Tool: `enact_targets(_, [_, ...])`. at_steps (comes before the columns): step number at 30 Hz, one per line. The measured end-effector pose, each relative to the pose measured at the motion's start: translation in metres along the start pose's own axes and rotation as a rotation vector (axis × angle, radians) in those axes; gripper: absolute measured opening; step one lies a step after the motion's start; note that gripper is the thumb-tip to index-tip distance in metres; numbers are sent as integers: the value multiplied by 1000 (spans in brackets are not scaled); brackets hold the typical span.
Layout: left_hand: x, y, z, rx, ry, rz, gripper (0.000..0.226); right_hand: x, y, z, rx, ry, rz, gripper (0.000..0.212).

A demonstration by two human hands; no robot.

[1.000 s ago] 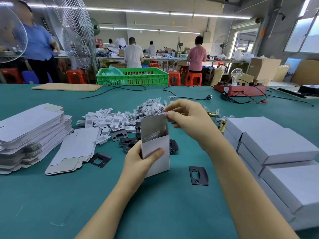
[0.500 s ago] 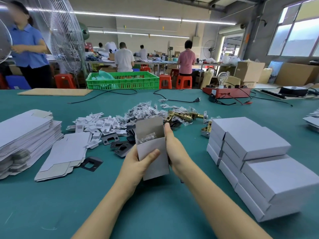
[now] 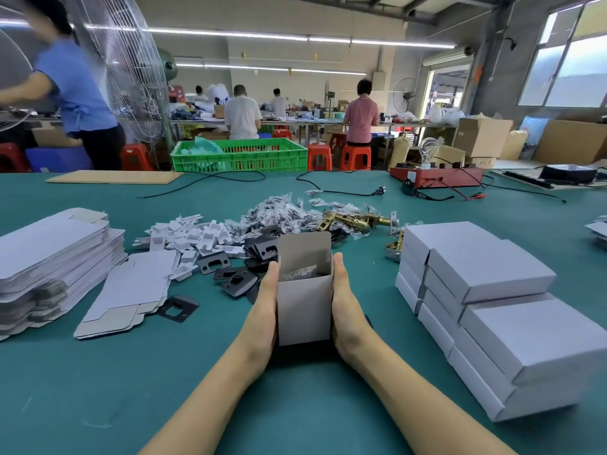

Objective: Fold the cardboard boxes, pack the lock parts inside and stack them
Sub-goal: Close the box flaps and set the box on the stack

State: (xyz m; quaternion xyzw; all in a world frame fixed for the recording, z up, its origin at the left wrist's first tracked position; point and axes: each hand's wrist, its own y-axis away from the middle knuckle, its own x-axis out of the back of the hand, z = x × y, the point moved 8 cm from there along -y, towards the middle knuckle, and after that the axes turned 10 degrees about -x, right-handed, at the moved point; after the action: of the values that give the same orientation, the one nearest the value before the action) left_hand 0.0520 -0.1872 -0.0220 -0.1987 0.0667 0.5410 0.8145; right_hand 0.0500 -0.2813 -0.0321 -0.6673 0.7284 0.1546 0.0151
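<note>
An open white cardboard box (image 3: 303, 310) stands upright between my hands, lid flap raised, with a small clear bag of screws (image 3: 299, 272) inside. My left hand (image 3: 262, 310) holds its left side and my right hand (image 3: 348, 310) holds its right side, thumbs along the front edges, fingers hidden behind. Behind the box lie black strike plates (image 3: 213, 264), white plastic inserts (image 3: 193, 234), bagged screws (image 3: 276, 215) and brass latches (image 3: 354, 220). Closed packed boxes (image 3: 492, 290) are stacked at the right. Flat box blanks (image 3: 49, 254) are piled at the left.
One loose flat blank (image 3: 131, 290) and a black plate (image 3: 177, 308) lie left of my hands. At the table's far edge are a green crate (image 3: 239, 156), a red tester box (image 3: 437, 177) and black cables (image 3: 345, 192). People work at tables behind.
My right hand came down from the box's top opening to its right side. The box now sits squarely between both hands, closer to me.
</note>
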Motion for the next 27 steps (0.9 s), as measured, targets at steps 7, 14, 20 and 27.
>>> enact_targets(7, [10,-4,-3,19,-8,93,37,-5,-2,-1,22,-77,-66,60])
enact_targets(14, [11,-9,17,-177,-67,130,27,-6,9,-19,169,-132,-32,43])
enact_targets(20, [11,-8,25,-261,-118,180,30,-1,18,-39,349,-40,85,30])
enact_targets(27, [13,-6,30,-272,-143,234,23,2,25,-51,476,-47,182,45])
